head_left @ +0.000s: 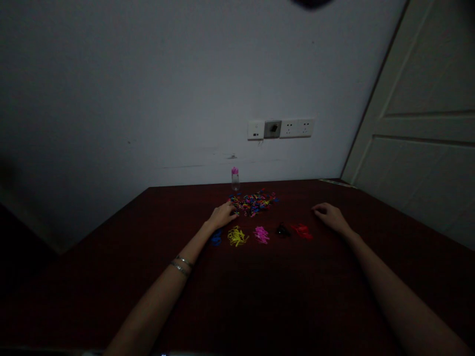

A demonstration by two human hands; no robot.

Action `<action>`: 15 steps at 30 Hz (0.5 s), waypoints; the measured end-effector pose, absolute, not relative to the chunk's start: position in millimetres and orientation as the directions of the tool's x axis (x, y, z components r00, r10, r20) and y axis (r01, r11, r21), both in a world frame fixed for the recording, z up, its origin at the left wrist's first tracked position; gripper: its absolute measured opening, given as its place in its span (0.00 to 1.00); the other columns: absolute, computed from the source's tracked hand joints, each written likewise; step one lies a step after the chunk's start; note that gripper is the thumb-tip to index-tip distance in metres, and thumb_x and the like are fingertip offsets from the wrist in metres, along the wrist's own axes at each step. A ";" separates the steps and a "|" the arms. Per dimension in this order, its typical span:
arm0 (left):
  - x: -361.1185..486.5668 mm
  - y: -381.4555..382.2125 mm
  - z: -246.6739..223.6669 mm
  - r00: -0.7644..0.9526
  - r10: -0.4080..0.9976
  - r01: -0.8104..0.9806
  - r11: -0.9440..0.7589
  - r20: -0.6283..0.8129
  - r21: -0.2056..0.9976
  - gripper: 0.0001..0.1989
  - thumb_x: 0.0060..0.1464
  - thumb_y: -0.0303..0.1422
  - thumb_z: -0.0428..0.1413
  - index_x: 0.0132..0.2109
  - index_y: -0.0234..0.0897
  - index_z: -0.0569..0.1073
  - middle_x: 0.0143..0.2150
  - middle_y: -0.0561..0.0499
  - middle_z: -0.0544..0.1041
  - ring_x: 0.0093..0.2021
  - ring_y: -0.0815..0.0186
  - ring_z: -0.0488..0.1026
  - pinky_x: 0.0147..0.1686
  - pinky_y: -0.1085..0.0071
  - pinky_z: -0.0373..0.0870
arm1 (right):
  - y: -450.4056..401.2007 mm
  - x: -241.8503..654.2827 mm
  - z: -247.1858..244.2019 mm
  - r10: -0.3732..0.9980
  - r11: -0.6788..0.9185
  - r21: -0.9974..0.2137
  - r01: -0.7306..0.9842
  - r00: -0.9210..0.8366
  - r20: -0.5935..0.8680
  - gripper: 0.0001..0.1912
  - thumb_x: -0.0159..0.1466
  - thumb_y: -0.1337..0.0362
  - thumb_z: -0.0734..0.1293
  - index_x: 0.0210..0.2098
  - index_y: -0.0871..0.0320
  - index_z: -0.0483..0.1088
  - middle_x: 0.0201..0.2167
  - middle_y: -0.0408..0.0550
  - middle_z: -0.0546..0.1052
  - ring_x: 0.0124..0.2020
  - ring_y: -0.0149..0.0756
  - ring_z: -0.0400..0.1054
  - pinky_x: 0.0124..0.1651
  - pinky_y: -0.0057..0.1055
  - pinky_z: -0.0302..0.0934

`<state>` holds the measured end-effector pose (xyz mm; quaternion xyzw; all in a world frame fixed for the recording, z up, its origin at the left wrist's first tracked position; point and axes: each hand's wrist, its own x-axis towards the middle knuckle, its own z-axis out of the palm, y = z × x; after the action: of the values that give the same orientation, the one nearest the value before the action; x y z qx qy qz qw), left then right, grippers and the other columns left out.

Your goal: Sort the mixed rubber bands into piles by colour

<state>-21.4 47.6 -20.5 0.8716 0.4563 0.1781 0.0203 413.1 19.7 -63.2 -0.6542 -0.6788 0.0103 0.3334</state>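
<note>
My left hand (221,216) rests at the left edge of a mixed pile of small coloured rubber bands (254,202). Its fingertips touch the pile, and a gap shows between thumb and fingers. Nearer to me lie sorted heaps in a row: blue bands (216,238) partly behind my left wrist, yellow bands (237,236), pink bands (261,235), black bands (282,230) and red bands (303,231). To the right of the red heap, my right hand (330,216) lies on the table, fingers loosely bent, thumb slightly apart, with nothing visible in it.
A small clear bottle with a pink top (235,180) stands behind the pile, close to the wall. The dark reddish table (267,296) meets a wall carrying sockets (297,128). A pale panelled door (419,133) is at the right. The light is dim.
</note>
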 end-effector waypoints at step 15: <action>-28.0 26.6 23.8 0.564 0.725 0.707 -0.672 0.395 0.222 0.15 0.54 0.42 0.51 0.44 0.39 0.73 0.41 0.49 0.68 0.40 0.66 0.68 0.39 0.72 0.64 | 20.9 412.6 -62.6 0.897 0.144 -0.454 0.879 0.078 0.435 0.14 0.54 0.62 0.60 0.33 0.59 0.74 0.39 0.52 0.75 0.40 0.40 0.69 0.48 0.36 0.61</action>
<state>-28.0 26.6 23.8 0.8842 0.4048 0.2324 0.0191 412.6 20.9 -62.6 -0.6542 -0.6788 0.0134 0.3333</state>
